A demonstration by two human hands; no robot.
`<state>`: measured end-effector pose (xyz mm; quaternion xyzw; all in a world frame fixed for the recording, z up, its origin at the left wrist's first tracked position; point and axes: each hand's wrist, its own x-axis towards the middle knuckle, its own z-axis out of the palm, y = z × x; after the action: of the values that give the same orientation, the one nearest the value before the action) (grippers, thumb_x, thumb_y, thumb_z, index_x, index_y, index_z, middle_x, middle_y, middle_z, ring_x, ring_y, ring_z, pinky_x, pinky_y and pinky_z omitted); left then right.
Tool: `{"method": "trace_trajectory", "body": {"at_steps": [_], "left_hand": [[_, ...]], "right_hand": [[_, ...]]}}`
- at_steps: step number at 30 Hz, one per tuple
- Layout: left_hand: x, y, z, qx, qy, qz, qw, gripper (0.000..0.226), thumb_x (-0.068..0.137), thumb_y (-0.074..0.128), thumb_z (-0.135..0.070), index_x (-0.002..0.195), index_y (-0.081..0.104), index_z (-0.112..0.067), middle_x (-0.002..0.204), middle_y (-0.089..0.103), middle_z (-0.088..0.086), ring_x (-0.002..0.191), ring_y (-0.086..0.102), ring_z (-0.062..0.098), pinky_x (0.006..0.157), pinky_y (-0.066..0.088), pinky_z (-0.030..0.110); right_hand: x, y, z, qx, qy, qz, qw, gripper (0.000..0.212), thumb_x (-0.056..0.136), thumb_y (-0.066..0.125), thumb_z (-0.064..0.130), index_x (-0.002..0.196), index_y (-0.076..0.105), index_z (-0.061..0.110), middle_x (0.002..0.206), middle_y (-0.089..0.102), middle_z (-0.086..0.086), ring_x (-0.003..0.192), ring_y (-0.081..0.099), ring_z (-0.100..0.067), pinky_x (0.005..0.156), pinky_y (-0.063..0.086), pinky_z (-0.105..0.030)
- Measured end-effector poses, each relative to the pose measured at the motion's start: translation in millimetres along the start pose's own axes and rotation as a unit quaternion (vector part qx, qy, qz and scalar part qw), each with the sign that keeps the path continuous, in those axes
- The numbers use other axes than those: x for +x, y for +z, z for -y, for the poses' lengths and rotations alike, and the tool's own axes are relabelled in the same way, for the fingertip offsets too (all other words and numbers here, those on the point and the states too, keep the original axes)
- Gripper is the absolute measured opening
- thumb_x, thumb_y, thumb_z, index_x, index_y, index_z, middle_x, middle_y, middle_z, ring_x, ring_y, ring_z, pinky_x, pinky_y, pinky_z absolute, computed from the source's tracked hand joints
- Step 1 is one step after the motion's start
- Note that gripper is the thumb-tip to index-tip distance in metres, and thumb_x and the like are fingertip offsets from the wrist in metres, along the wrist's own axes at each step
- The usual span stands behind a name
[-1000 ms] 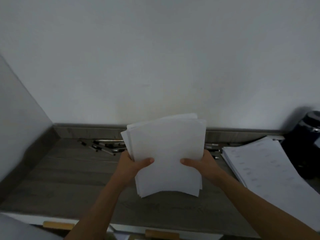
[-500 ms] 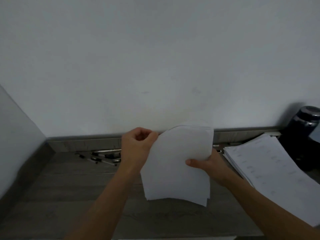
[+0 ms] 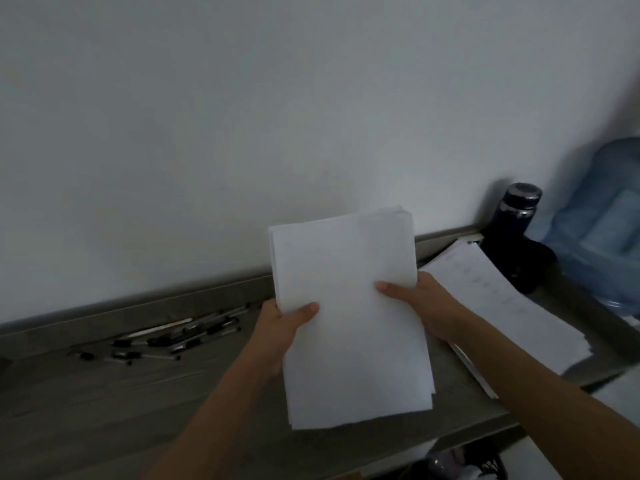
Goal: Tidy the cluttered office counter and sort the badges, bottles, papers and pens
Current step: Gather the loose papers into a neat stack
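While the left hand (image 3: pixel 277 327) and right hand (image 3: pixel 426 306) each grip the paper sheaf (image 3: pixel 349 341) by its long sides, the paper pile (image 3: pixel 502 306) lies just right of the right hand.

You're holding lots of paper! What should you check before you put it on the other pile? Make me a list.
1. Grip: left hand and right hand both hold the paper stack by its sides, thumbs in front: ok.
2. Sheets lined up: the edges fan a little at top and bottom: not ok.
3. Landing spot: the printed pile on the counter shows a bare top: ok.
4. Dark bottle clear of that pile's far corner: cannot tell.
5. Pens lie off to the left, out of the way: ok.
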<state>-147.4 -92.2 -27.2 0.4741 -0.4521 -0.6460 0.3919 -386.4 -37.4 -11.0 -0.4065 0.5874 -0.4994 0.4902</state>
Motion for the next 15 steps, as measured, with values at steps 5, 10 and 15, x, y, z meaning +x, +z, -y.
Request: {"method": "trace_trajectory", "body": {"at_steps": [5, 10, 15], "left_hand": [[22.2, 72.7, 34.0, -0.09, -0.084, -0.02, 0.992, 0.029, 0.082, 0.069, -0.001, 0.11, 0.064, 0.002, 0.105, 0.07, 0.017, 0.087, 0.068, 0.029, 0.072, 0.057, 0.038], [32.6, 166.1, 71.2, -0.084, -0.148, -0.001, 0.985, 0.023, 0.088, 0.06, 0.003, 0.111, 0.062, 0.0, 0.109, 0.068, 0.017, 0.092, 0.064, 0.03, 0.08, 0.054, 0.039], [47.4, 231.9, 98.1, -0.051, -0.181, 0.032, 0.982, 0.022, 0.091, 0.055, 0.001, 0.112, 0.058, -0.003, 0.107, 0.068, 0.019, 0.089, 0.066, 0.031, 0.063, 0.057, 0.037]], "right_hand": [[0.6, -76.7, -23.6, -0.088, 0.033, -0.096, 0.991, 0.018, 0.089, 0.069, 0.017, 0.106, 0.069, 0.014, 0.093, 0.075, -0.004, 0.08, 0.073, -0.02, 0.068, 0.057, -0.03], [21.9, -176.8, -36.1, -0.256, 0.053, -0.143, 0.954, 0.023, 0.089, 0.067, 0.02, 0.111, 0.065, 0.014, 0.102, 0.068, -0.006, 0.088, 0.067, -0.019, 0.076, 0.054, -0.03], [45.9, -256.5, -48.6, -0.344, 0.064, -0.139, 0.926, 0.013, 0.089, 0.065, 0.012, 0.102, 0.068, 0.008, 0.084, 0.065, -0.003, 0.073, 0.061, -0.013, 0.064, 0.047, -0.025]]}}
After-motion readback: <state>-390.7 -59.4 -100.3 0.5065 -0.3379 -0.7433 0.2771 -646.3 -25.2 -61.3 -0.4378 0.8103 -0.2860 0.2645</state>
